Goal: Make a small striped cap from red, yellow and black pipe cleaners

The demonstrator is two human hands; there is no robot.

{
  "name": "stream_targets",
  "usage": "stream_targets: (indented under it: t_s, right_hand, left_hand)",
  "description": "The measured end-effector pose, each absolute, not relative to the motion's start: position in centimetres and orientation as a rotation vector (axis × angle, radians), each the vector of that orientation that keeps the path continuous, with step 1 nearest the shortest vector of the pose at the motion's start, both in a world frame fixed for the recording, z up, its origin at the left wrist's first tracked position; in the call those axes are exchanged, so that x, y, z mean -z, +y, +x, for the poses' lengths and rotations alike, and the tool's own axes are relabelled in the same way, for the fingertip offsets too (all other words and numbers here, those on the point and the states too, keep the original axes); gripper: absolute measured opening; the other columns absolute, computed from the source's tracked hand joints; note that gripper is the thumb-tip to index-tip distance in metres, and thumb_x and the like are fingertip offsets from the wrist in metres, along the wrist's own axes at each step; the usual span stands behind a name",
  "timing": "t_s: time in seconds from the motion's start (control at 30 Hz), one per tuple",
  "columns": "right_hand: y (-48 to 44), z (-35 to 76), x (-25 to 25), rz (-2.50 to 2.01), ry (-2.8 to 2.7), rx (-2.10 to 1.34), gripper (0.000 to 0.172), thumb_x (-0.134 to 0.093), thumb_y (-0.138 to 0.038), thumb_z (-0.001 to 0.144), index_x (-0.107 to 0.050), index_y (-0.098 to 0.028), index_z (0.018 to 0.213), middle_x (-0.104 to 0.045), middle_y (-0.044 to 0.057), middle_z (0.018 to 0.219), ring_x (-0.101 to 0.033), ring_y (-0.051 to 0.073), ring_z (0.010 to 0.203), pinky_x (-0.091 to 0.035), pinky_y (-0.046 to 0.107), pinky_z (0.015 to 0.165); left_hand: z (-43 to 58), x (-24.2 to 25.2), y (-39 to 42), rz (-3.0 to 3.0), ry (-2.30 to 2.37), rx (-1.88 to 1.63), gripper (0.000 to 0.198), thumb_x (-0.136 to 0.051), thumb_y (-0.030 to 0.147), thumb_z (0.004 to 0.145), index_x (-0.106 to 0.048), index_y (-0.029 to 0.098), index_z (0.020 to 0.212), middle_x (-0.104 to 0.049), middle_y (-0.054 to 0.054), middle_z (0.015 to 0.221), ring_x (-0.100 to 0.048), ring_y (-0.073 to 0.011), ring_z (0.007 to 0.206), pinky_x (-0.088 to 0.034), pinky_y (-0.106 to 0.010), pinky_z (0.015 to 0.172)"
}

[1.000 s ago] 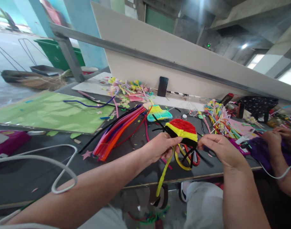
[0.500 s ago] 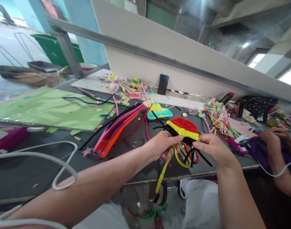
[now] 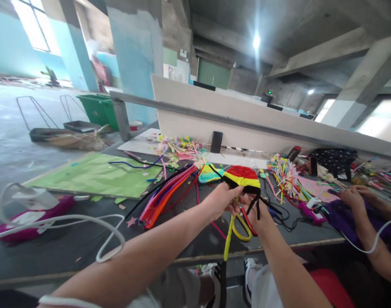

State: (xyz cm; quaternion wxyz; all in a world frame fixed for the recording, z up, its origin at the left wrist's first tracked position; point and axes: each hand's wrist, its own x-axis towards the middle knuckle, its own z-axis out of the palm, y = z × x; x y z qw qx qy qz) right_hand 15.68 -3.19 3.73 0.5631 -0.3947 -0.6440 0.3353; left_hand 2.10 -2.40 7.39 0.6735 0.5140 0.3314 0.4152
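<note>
The domed woven piece (image 3: 243,177), red on top with a yellow band and a black rim, was held in the air above the near half of the desk (image 3: 182,239), its long axis running left to right and its flat rim facing down toward the 2 hands. The left hand (image 3: 221,201) lay just left of and below it, its grip pinching the rim's left end between thumb and fingertips. The right hand (image 3: 256,211) sat directly beneath the rim's right half, touching it, with its grip curled around the black strands (image 3: 258,204) that trailed from the rim. Both hands were equally near, almost meeting under the middle. A yellow stem (image 3: 229,237) hung from the piece past the desk's near edge, and yellow and red loops (image 3: 243,229) dangled between the wrists. Behind the piece lay a teal and yellow woven piece (image 3: 208,174). To the left, a bundle of straight stems (image 3: 165,194) lay slanted toward the far edge, beside a green sheet (image 3: 95,175). A phone (image 3: 216,142) leaned against the far partition. To the right lay a heap of mixed stems (image 3: 283,175), and a co-worker's hand (image 3: 354,197) worked near the right end. A white cable (image 3: 86,222) looped near the left end. Nothing stood between hands and piece.
</note>
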Motion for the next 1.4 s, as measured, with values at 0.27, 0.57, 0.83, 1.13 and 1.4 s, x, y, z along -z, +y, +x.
stream_targets:
  t_s: [0.27,0.57,0.83,1.13,1.4]
  right_hand:
    - [-2.7,15.3,-2.6,-0.698,-1.191,-0.961,0.040,-0.046,-0.058,0.085,-0.063,-0.028,0.104,-0.070,0.008,0.093,-0.064,0.025,0.093,-0.052,0.042,0.074]
    - [-2.2,16.6,-2.9,-0.741,-1.085,-1.040,0.023,-0.054,-0.040,0.085,-0.064,-0.024,0.098,-0.069,0.009,0.098,-0.066,0.023,0.089,-0.053,0.038,0.073]
    - [-1.8,18.7,-2.1,-0.638,-0.837,-1.062,0.019,-0.077,-0.026,0.068,-0.066,-0.025,0.084,-0.072,0.001,0.085,-0.068,0.020,0.082,-0.054,0.035,0.079]
    - [-3.2,18.5,-3.2,-0.616,-0.925,-1.172,0.013,-0.072,-0.027,0.075,-0.065,-0.024,0.086,-0.071,0.002,0.089,-0.066,0.020,0.081,-0.053,0.033,0.069]
    - [-3.1,17.6,-2.7,-0.663,-0.947,-1.378,0.015,-0.077,-0.024,0.068,-0.066,-0.019,0.078,-0.067,0.001,0.072,-0.062,0.014,0.065,-0.048,0.025,0.060]
  left_hand:
    - [2.3,-8.3,-2.6,1.102,0.655,-0.820,0.026,-0.058,0.038,0.085,-0.050,0.014,0.087,-0.064,-0.005,0.073,-0.066,-0.0134,0.057,-0.055,-0.024,0.055]
    - [1.1,-8.2,-4.2,1.832,1.046,-1.085,0.011,-0.055,0.027,0.083,-0.058,0.017,0.089,-0.062,-0.002,0.075,-0.062,-0.0137,0.061,-0.050,-0.025,0.059]
    - [1.2,-7.7,-1.5,2.854,1.058,-1.538,0.032,-0.051,0.016,0.085,-0.064,0.023,0.113,-0.052,-0.010,0.111,-0.051,-0.0199,0.094,-0.044,-0.032,0.081]
    - [2.0,-5.9,-0.6,3.085,1.001,-1.492,0.020,-0.050,0.018,0.087,-0.066,0.022,0.098,-0.056,-0.008,0.107,-0.049,-0.0192,0.089,-0.040,-0.034,0.081]
    - [1.8,-4.7,-0.5,3.102,0.970,-1.510,0.011,-0.054,0.024,0.086,-0.064,0.020,0.084,-0.059,-0.007,0.101,-0.049,-0.0199,0.087,-0.038,-0.035,0.077]
